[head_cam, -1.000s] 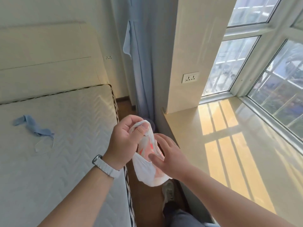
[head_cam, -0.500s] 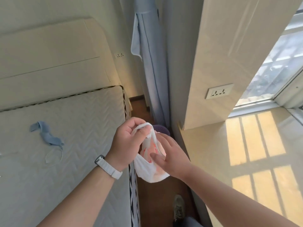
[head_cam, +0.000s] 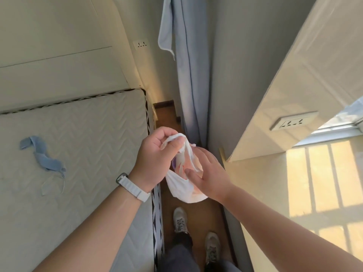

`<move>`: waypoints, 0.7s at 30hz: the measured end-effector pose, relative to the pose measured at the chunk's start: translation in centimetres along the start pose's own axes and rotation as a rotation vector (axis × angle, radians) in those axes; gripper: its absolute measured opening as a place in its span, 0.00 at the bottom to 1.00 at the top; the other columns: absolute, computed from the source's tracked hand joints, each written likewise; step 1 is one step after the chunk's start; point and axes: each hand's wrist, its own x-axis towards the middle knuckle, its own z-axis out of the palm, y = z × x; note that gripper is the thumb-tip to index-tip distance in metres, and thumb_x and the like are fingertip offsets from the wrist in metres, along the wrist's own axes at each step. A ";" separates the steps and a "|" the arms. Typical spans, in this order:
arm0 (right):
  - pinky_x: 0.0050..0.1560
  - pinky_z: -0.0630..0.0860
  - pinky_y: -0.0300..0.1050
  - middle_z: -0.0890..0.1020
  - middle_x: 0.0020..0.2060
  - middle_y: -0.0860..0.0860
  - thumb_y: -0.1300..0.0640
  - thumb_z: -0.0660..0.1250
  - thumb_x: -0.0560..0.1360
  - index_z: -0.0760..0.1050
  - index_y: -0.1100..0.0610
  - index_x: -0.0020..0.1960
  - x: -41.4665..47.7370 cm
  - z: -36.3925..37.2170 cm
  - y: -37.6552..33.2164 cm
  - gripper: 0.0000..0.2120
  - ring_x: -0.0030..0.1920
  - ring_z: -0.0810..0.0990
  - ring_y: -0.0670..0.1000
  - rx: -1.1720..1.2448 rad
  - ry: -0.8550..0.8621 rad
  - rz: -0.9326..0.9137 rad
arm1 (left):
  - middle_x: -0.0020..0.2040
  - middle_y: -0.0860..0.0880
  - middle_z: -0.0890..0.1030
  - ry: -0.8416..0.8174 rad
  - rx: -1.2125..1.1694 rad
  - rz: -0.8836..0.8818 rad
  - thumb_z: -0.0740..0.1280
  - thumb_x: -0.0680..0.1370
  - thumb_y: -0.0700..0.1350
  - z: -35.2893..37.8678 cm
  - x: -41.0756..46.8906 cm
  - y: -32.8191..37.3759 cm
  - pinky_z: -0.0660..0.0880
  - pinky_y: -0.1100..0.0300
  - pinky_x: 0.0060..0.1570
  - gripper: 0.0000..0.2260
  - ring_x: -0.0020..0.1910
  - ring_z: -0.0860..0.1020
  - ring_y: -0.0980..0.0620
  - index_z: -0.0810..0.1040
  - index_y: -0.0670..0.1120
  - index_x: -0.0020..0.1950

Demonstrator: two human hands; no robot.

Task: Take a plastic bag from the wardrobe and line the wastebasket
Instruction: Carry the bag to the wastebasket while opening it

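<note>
A white plastic bag [head_cam: 182, 188] with orange print hangs between my hands over the narrow floor strip beside the bed. My left hand [head_cam: 155, 158], with a white watch strap on its wrist, pinches the bag's handle at the top. My right hand [head_cam: 209, 173] has its fingers slipped into the bag's mouth and its thumb on the outside, holding the bag wall. Only a sliver of the purple wastebasket [head_cam: 194, 145] shows behind the bag, on the floor by the curtain.
A bare mattress [head_cam: 88, 134] with a blue cloth strip [head_cam: 44, 156] lies on the left. A blue curtain [head_cam: 188, 65] hangs ahead. A sunlit window ledge [head_cam: 294, 183] and a wall with a socket [head_cam: 292, 121] stand right. My shoes [head_cam: 179, 220] are on the wooden floor.
The view has tilted down and moved forward along the gap, so my shoes now show. Both hands keep their hold on the bag, now over the purple wastebasket.
</note>
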 end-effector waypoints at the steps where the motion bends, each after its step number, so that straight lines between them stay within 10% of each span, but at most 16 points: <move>1: 0.70 0.56 0.37 0.69 0.73 0.44 0.41 0.62 0.80 0.61 0.47 0.76 0.8 0.5 0.3 0.27 0.72 0.63 0.44 -0.014 -0.008 0.017 | 0.42 0.52 0.82 -0.009 -0.003 -0.010 0.68 0.74 0.52 -0.1 1.0 -0.9 0.78 0.58 0.43 0.05 0.44 0.81 0.51 0.79 0.51 0.47; 5: 0.68 0.51 0.28 0.69 0.73 0.43 0.41 0.62 0.79 0.61 0.47 0.76 4.2 2.6 1.8 0.28 0.72 0.63 0.43 -0.038 -0.037 0.087 | 0.41 0.51 0.82 -0.041 -0.065 -0.077 0.68 0.75 0.49 -0.6 5.3 -4.9 0.78 0.59 0.41 0.05 0.43 0.81 0.52 0.79 0.50 0.46; 21: 0.69 0.70 0.50 0.71 0.70 0.46 0.43 0.62 0.79 0.62 0.48 0.75 14.5 20.2 17.4 0.26 0.69 0.69 0.48 -0.032 -0.057 0.226 | 0.44 0.53 0.81 -0.092 -0.084 -0.074 0.68 0.77 0.48 2.3 16.9 -30.8 0.77 0.64 0.43 0.04 0.45 0.81 0.54 0.79 0.49 0.50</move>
